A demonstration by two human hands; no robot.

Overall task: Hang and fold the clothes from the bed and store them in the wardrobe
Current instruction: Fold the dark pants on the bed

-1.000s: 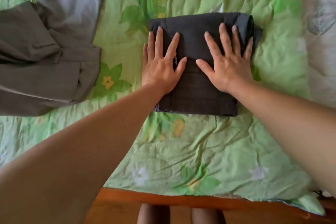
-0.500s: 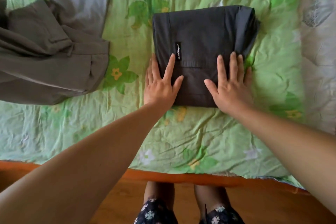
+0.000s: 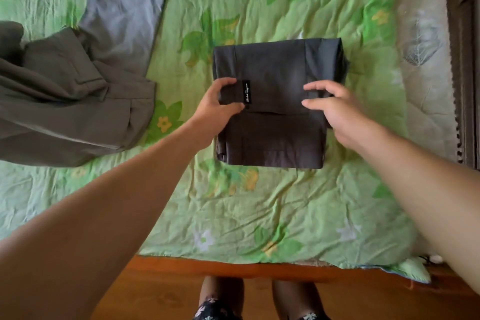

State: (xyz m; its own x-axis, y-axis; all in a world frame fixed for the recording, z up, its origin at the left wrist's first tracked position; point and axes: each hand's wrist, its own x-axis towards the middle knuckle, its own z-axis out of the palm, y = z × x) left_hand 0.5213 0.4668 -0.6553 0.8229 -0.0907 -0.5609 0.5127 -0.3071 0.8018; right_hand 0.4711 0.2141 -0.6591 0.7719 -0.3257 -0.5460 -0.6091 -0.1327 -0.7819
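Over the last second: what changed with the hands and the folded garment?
Both hands lifted from lying flat on the folded dark garment. The left hand now pinches its left edge beside the label; the right hand curls round its right edge. Unchanged: the garment stays folded on the green quilt, and the olive trousers and pale grey cloth lie at the left.

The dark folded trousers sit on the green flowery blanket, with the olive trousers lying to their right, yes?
No. The head view shows the olive trousers lying to their left; the dark folded trousers do sit on the green flowery blanket.
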